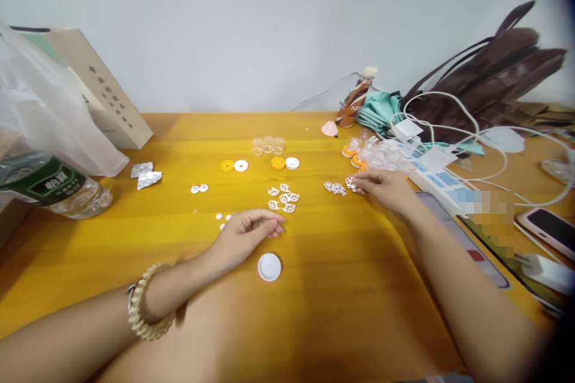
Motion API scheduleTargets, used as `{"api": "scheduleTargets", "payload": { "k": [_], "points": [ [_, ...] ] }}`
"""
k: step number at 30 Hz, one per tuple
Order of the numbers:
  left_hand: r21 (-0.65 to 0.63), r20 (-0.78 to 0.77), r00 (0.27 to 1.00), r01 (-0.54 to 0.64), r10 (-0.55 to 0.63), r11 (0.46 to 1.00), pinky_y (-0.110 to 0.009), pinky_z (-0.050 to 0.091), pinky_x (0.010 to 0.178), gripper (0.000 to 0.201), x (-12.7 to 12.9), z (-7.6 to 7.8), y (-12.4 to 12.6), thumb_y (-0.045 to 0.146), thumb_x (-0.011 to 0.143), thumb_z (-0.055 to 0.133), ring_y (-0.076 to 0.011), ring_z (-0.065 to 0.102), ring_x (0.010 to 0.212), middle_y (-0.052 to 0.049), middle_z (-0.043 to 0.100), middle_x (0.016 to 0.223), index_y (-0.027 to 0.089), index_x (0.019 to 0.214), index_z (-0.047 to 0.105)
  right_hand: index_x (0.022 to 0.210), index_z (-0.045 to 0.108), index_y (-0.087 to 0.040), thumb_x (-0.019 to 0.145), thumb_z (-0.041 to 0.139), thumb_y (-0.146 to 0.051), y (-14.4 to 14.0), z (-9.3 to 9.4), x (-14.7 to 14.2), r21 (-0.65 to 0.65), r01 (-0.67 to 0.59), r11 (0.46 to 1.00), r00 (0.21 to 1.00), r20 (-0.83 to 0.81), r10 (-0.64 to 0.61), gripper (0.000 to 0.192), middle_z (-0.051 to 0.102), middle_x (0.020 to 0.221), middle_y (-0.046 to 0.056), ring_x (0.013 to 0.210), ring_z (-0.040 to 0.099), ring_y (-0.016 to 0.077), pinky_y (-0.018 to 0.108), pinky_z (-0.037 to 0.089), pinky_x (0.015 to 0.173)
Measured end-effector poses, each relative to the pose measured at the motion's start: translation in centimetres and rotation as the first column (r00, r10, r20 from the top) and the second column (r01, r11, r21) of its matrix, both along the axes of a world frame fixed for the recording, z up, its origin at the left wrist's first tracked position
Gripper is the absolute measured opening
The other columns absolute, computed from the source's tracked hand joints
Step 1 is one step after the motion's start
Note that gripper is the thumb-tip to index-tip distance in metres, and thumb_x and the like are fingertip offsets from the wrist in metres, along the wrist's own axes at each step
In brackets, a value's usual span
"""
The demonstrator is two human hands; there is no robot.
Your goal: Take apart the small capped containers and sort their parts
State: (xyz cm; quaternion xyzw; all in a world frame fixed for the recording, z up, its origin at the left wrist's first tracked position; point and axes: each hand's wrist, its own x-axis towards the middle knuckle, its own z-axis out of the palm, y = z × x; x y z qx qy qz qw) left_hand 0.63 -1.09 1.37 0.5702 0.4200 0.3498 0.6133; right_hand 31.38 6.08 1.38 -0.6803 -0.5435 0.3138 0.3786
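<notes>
Wooden bench (341, 311): right hand (384, 190) pinches white spoked piece (350, 184) beside similar pieces (335, 188); left hand (242, 236) loosely curled near shallow white dish (269, 267), cannot tell if holding. Clear cups (268, 145) stand behind.

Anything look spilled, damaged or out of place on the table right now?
Nothing looks spilled or damaged. The white cables lie in untidy loops by the power strip on the right, and crumpled foil sits loose at the left, unlike the grouped spoked pieces.
</notes>
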Motion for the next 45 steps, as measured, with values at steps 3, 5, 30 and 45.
{"api": "scheduleTargets", "payload": {
  "k": [3, 5, 30, 45],
  "points": [
    [0.043, -0.004, 1.000, 0.006, -0.006, 0.999, -0.029, 0.050, 0.078, 0.023, -0.1, -0.1, -0.1, 0.033, 0.081, 0.059, -0.0154, 0.063, 0.079, -0.006, 0.069, 0.084, 0.015, 0.092, 0.067, 0.070, 0.068, -0.017, 0.062, 0.072, -0.027, -0.2, -0.2, -0.2, -0.010, -0.040, 0.999, 0.998, -0.048, 0.039, 0.014, 0.065, 0.056, 0.001, 0.052, 0.060, 0.0141, 0.028, 0.050, 0.054],
    [0.068, -0.014, 1.000, 0.002, -0.001, 0.998, -0.029, 0.050, 0.078, 0.023, -0.1, -0.1, -0.2, 0.033, 0.082, 0.058, -0.0152, 0.062, 0.079, -0.006, 0.069, 0.084, 0.015, 0.092, 0.066, 0.070, 0.067, -0.016, 0.061, 0.073, -0.029, -0.3, 0.1, -0.4, -0.006, -0.049, 0.999, 0.999, -0.002, 0.049, 0.016, 0.064, 0.055, 0.002, 0.049, 0.058, 0.0141, 0.027, 0.048, 0.049],
    [0.450, -0.536, 0.843, 0.331, -0.045, 0.830, -0.027, 0.039, 0.065, 0.025, -1.9, -0.3, -2.9, 0.028, 0.071, 0.067, -0.0155, 0.049, 0.075, -0.003, 0.053, 0.084, 0.018, 0.089, 0.054, 0.088, 0.059, -0.020, 0.070, 0.072, -0.038, -8.1, -0.2, -12.4, 0.152, -0.862, 0.484, 0.505, 0.333, 0.796, 0.029, 0.062, 0.083, 0.001, 0.079, 0.057, 0.0159, 0.027, 0.044, 0.068],
    [0.497, -0.513, 0.857, 0.345, -0.050, 0.796, -0.030, 0.041, 0.076, 0.025, -2.3, -1.0, -3.0, 0.023, 0.074, 0.063, -0.0183, 0.050, 0.087, -0.005, 0.054, 0.093, 0.019, 0.096, 0.053, 0.088, 0.066, -0.019, 0.073, 0.065, -0.036, -1.5, 1.4, -7.7, 0.397, -0.330, 0.856, 0.880, 0.457, 0.128, 0.023, 0.063, 0.080, 0.006, 0.067, 0.054, 0.0180, 0.032, 0.044, 0.061]
  ]
}}
